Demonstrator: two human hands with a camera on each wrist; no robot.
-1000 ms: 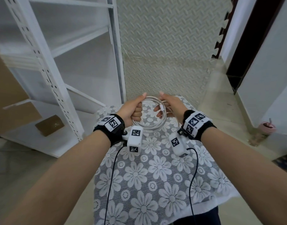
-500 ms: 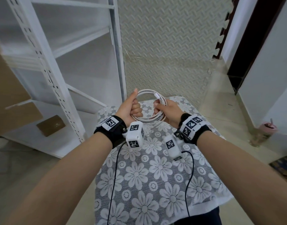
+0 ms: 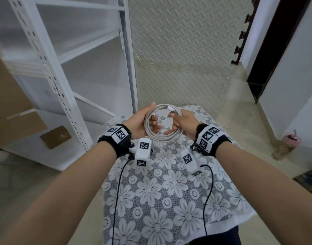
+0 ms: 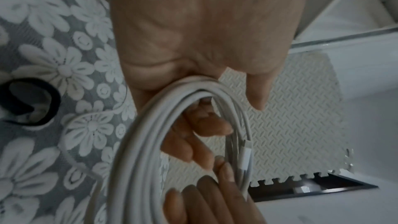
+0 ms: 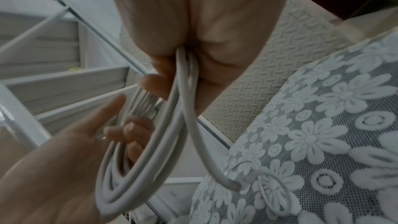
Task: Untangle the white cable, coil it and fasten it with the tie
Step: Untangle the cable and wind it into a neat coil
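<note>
Covering the floor beyond the bench: pale embossed mat, diamond-plate pattern, interlocking toothed edge along its right side; bare pale floor beyond that edge.

Shelving unit: white metal, perforated uprights, left of the bench and close to its far-left corner. Brown cardboard at the far left edge of view.

Walls and dark door frame: right side, well apart from the bench, open floor between.

Bench: narrow, covered in grey lace cloth with white flowers; far edge lies under the hands, with open mat beyond it.

Pink cup: on the floor at right, near the wall.

White cable: 1 round coil of several turns, held above the far end of the bench, clear of the cloth; 1 white plug end at the coil's top.

Left hand: curled round the coil's left side, thumb outside, fingers through the middle.

Right hand: gripping the coil's right side, fingers through the middle.

Tie: dark looped strap lying on the cloth, seen in the left wrist view.
</note>
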